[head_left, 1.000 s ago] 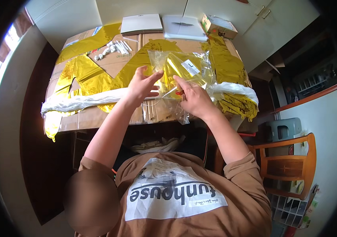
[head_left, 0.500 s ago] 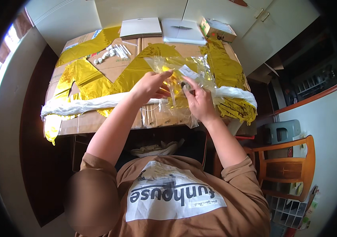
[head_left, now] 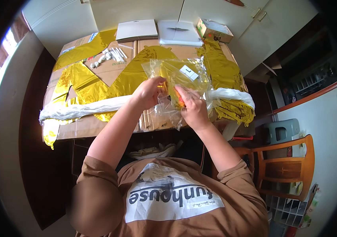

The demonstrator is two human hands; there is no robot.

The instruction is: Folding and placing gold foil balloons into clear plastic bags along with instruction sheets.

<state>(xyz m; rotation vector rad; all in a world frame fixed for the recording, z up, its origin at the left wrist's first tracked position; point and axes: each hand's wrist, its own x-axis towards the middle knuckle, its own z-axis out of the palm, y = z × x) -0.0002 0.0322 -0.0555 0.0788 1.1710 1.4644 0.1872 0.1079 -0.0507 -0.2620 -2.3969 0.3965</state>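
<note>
A clear plastic bag [head_left: 201,70] with a white label [head_left: 188,72] hangs between my hands over the front of the table. My left hand [head_left: 149,93] pinches its left side, fingers curled. Closed at the bag's lower right, my right hand [head_left: 194,107] presses it, and a small orange-red patch [head_left: 180,98] shows by its fingers; its kind I cannot make out. Something gold shows through the plastic near my left fingertips. Beneath lie gold foil sheets [head_left: 133,71] and a long bundle of white strands [head_left: 85,106], partly hidden by my left forearm and the bag.
Cardboard [head_left: 67,129] covers the table. Small white rolls [head_left: 117,54] and crumpled white lumps [head_left: 97,61] lie at the left. Along the back are a stack of white sheets [head_left: 136,29], a clear flat case [head_left: 179,34] and a box [head_left: 216,31]. A wooden chair [head_left: 285,168] stands at the right.
My right hand has shifted down and inward on the bag, and its fingers have closed. The bag has turned so its label shows more fully. An orange-red patch now shows by my right fingers.
</note>
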